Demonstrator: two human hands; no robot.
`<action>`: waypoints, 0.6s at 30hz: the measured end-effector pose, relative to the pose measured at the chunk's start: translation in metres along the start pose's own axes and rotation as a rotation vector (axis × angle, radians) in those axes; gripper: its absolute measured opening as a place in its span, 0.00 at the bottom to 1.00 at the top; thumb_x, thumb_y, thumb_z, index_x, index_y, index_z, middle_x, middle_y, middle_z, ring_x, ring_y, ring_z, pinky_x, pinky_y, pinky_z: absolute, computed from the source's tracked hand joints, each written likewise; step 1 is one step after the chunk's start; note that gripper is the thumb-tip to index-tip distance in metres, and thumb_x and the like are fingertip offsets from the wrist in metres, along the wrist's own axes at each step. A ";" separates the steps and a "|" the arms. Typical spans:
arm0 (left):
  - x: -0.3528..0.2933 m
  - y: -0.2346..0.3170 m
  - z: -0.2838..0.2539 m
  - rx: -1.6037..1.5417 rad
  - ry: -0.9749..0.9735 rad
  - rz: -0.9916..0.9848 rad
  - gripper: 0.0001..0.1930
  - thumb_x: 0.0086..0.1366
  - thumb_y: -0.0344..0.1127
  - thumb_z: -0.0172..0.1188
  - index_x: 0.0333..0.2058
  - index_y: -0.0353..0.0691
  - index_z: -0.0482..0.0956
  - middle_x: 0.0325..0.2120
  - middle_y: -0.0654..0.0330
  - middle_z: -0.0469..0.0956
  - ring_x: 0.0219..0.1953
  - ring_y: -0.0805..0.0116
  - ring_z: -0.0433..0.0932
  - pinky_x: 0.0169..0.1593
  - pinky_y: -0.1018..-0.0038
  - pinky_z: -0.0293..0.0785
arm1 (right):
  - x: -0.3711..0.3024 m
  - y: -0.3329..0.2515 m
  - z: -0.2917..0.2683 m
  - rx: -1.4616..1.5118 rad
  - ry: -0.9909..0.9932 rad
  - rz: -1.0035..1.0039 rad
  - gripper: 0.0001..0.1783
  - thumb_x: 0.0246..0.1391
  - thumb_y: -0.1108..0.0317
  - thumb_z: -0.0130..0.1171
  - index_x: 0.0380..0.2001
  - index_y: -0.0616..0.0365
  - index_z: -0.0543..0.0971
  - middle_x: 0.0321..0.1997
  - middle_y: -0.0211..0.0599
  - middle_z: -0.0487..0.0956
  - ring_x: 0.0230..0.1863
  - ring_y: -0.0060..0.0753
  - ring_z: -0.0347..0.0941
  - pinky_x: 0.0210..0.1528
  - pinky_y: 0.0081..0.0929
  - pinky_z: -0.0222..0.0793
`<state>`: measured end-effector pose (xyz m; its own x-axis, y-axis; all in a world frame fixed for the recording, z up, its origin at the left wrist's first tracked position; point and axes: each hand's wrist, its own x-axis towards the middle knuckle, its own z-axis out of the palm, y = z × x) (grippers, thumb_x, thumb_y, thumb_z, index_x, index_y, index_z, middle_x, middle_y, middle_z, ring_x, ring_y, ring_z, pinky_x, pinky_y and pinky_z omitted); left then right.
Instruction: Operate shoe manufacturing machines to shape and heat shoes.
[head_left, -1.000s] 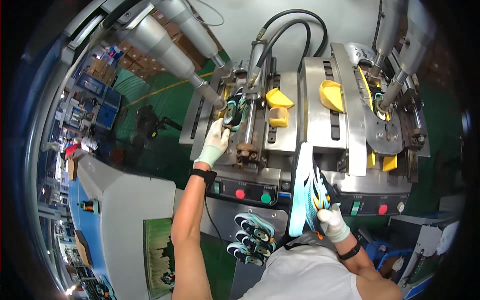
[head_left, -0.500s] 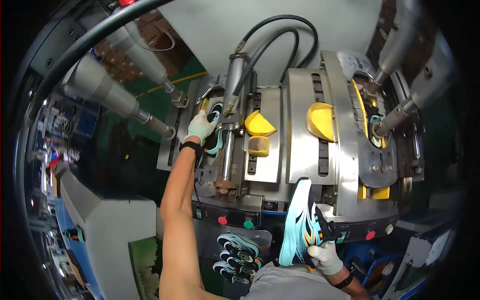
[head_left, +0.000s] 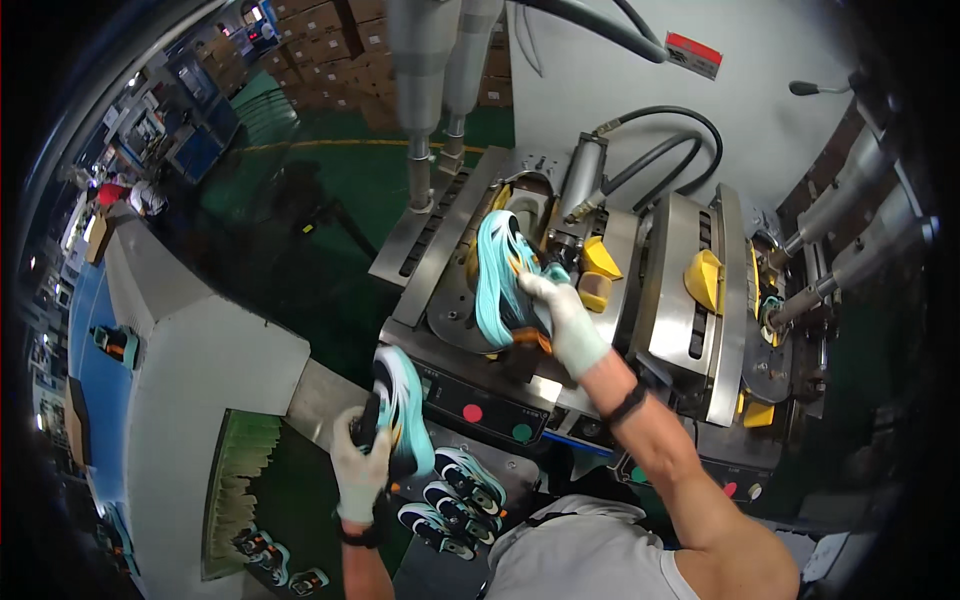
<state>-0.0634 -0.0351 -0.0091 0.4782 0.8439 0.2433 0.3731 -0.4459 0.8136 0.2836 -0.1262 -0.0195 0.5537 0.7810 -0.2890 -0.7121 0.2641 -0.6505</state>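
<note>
My gloved left hand (head_left: 358,475) grips a black sneaker with a turquoise-and-white sole (head_left: 403,405) at the lower left, in front of the machine. Its toe points up, and my fingers are at its opening. Above the left station of the metal press (head_left: 450,315), my gloved right hand (head_left: 572,325) is closed on a second sneaker of the same kind (head_left: 492,280). That shoe's turquoise side faces left, and it partly hides the station's cavity. Whether it touches the station I cannot tell.
Several matching sneakers (head_left: 455,505) rest on a low shelf. Yellow pads (head_left: 602,258) stand on the press plates between the stations. Thick cylinders (head_left: 425,110) rise behind the left station. On the left, a grey housing (head_left: 240,350) with a bristle curtain (head_left: 238,470) adjoins a blue conveyor (head_left: 100,390).
My left hand has come out of the left station with a sneaker and moved down toward me. My right hand has carried its sneaker from my lap up over that station. The view has turned left.
</note>
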 end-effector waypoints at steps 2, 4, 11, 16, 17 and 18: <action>-0.059 -0.043 -0.021 0.027 0.057 -0.269 0.19 0.58 0.31 0.64 0.46 0.30 0.74 0.38 0.50 0.78 0.39 0.59 0.79 0.47 0.68 0.75 | 0.099 0.013 -0.006 0.073 0.136 -0.006 0.11 0.53 0.78 0.63 0.40 0.61 0.77 0.39 0.40 0.82 0.39 0.41 0.82 0.43 0.38 0.80; -0.120 -0.088 -0.036 0.158 0.149 -0.414 0.19 0.58 0.31 0.64 0.47 0.30 0.73 0.38 0.51 0.77 0.40 0.60 0.78 0.48 0.68 0.74 | 0.161 0.026 -0.009 -0.194 0.267 -0.146 0.08 0.52 0.76 0.64 0.36 0.55 0.80 0.36 0.39 0.82 0.30 0.41 0.80 0.34 0.41 0.78; -0.292 -0.148 -0.045 0.409 0.465 -0.934 0.26 0.56 0.36 0.68 0.50 0.30 0.71 0.43 0.47 0.76 0.46 0.52 0.76 0.54 0.63 0.70 | 0.288 0.054 -0.097 -1.446 0.702 -0.262 0.16 0.53 0.60 0.57 0.38 0.60 0.80 0.33 0.44 0.82 0.34 0.48 0.80 0.40 0.37 0.74; -0.360 -0.179 0.010 0.197 0.585 -0.999 0.34 0.57 0.34 0.71 0.59 0.30 0.68 0.50 0.45 0.76 0.53 0.52 0.76 0.59 0.64 0.69 | 0.301 0.024 -0.141 -1.500 0.332 -0.209 0.09 0.51 0.62 0.65 0.32 0.55 0.81 0.28 0.36 0.80 0.27 0.42 0.76 0.32 0.39 0.72; -0.371 -0.175 0.026 0.236 0.623 -1.001 0.39 0.55 0.37 0.73 0.62 0.30 0.65 0.52 0.44 0.75 0.54 0.51 0.76 0.60 0.63 0.69 | 0.295 0.027 -0.117 -2.081 0.342 -0.137 0.12 0.49 0.63 0.64 0.34 0.58 0.81 0.29 0.38 0.81 0.29 0.39 0.78 0.31 0.34 0.72; -0.382 -0.161 0.037 0.172 0.664 -1.142 0.42 0.53 0.40 0.74 0.63 0.30 0.64 0.53 0.43 0.74 0.55 0.50 0.75 0.61 0.63 0.69 | 0.267 0.035 -0.092 -1.107 0.307 0.075 0.12 0.54 0.61 0.64 0.36 0.58 0.82 0.27 0.36 0.81 0.26 0.33 0.77 0.30 0.32 0.70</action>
<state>-0.2763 -0.2966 -0.2525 -0.6252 0.7297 -0.2770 0.4212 0.6142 0.6674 0.4464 0.0391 -0.1841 0.7157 0.5631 -0.4130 -0.0627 -0.5372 -0.8411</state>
